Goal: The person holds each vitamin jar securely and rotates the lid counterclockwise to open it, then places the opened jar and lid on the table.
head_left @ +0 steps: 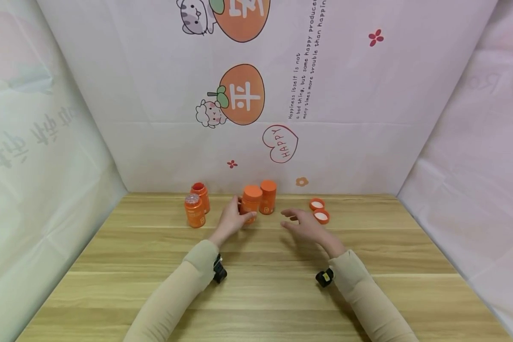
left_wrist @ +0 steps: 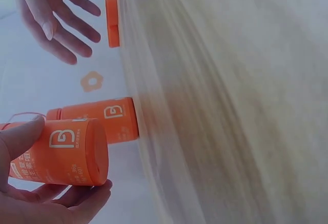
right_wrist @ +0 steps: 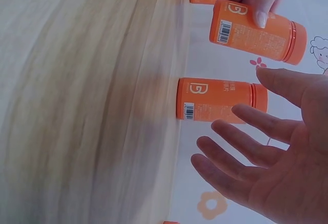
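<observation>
My left hand (head_left: 232, 218) grips an orange bottle (head_left: 251, 202) with its cap on, thumb on one side and fingers round the other. In the right wrist view this bottle (right_wrist: 251, 32) is lifted off the table and slightly tilted. Just beside it a second capped orange bottle (head_left: 268, 197) stands upright on the table. My right hand (head_left: 305, 225) hovers to the right of that standing bottle, fingers spread and holding nothing. Two orange caps (head_left: 321, 216), white inside, lie upturned beyond the right hand.
Two uncapped orange bottles stand at the back left: the nearer bottle (head_left: 194, 211) has a silvery seal over its mouth, and the one behind (head_left: 200, 195) shows a red opening. A printed white cloth (head_left: 342, 156) hangs behind the wooden table (head_left: 256, 294).
</observation>
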`<state>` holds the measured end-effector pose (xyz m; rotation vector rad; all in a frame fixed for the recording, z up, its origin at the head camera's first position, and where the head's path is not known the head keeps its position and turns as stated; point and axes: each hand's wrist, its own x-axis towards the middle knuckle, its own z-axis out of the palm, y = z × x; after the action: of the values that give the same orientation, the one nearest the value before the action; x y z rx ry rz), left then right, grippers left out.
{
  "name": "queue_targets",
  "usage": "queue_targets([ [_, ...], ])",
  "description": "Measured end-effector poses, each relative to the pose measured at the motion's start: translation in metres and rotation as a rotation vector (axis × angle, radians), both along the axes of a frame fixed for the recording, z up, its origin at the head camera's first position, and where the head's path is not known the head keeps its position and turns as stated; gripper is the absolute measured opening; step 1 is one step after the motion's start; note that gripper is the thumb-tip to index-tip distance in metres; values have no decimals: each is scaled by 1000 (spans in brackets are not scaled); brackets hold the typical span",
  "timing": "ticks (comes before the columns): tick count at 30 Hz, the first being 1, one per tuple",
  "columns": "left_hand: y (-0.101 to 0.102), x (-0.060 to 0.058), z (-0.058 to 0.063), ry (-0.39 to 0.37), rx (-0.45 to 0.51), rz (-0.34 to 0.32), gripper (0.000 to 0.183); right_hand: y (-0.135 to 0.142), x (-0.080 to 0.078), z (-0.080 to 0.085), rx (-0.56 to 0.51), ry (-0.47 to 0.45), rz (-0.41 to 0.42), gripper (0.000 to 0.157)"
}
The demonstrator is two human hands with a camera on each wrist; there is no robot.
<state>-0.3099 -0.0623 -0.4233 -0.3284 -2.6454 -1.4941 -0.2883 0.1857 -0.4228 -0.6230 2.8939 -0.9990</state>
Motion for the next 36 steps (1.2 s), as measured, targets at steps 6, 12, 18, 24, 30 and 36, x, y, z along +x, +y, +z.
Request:
queue_targets([
  [6,1,10,2,11,-10,-15,46,-2,3,4,-18,14,9,42],
  [12,1,17,4,16,-19,-27,46,-4,4,5,-49,36,4,40],
  [18,1,22,4,38,-20,-44,45,-8,7,10,-66,35,-32,41],
  [24,0,28,4,68,-18,-46,45,-11,9,12,-59,50,-73,41],
  [30,1,31,3,70,-25,-40,47,-13,10,14,-76,62,-88,39],
  [36,1,37,5,79,-40,-44,45,-16,14,20,-100,53,-95,46],
])
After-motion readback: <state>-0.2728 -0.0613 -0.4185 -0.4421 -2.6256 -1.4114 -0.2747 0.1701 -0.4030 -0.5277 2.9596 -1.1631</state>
